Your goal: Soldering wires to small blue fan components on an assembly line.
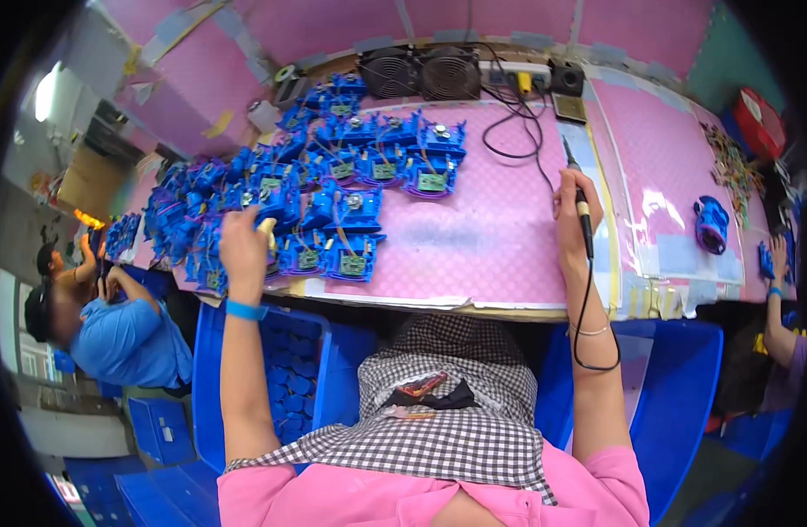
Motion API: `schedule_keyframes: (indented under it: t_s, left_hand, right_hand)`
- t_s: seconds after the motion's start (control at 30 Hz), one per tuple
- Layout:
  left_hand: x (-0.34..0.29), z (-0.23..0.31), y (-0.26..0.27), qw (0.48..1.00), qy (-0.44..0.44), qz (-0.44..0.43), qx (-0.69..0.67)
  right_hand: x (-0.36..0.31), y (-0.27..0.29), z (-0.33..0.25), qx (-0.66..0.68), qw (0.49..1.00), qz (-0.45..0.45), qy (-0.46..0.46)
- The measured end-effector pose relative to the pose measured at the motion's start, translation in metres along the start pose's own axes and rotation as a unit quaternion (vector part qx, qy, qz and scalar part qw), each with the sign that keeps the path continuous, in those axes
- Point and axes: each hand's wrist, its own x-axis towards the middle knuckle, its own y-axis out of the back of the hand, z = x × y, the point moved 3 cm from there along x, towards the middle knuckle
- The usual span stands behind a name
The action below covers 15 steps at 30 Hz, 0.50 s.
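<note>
My right hand point(575, 204) is wrapped round a soldering iron point(584, 220), tip pointing up and away over the bench. Its black cord hangs down past my forearm. My left hand point(242, 246), with a blue band at the wrist, is over the near left of a crowd of blue plastic housings point(435, 140). Its fingers are curled together among them, and what they hold, if anything, is hidden. Something pale yellow point(267, 230) shows by its thumb side. Several housings carry small green circuit boards point(351, 265), thin wires and round metal parts.
Two black fans point(450, 73), a power strip point(513, 74) and a small square tin point(569, 109) line the back. One blue housing point(711, 225) sits apart at right, near bundled wires point(735, 167). Blue crates point(324, 373) stand below the bench edge. Co-workers sit at both sides.
</note>
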Motion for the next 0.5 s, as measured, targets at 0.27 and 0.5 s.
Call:
schedule_keyframes:
  t_s: [0.27,0.5]
  left_hand:
    - [-0.079,0.055,0.044,0.468,0.155,-0.215,-0.843]
    - [-0.092,0.147,0.024,0.347,0.118,-0.058,-0.929]
  right_hand:
    - [-0.032,-0.012,-0.041,0.081,0.993,-0.073,0.049]
    - [-0.155,-0.062,-0.087,0.121,0.939,-0.308,0.093]
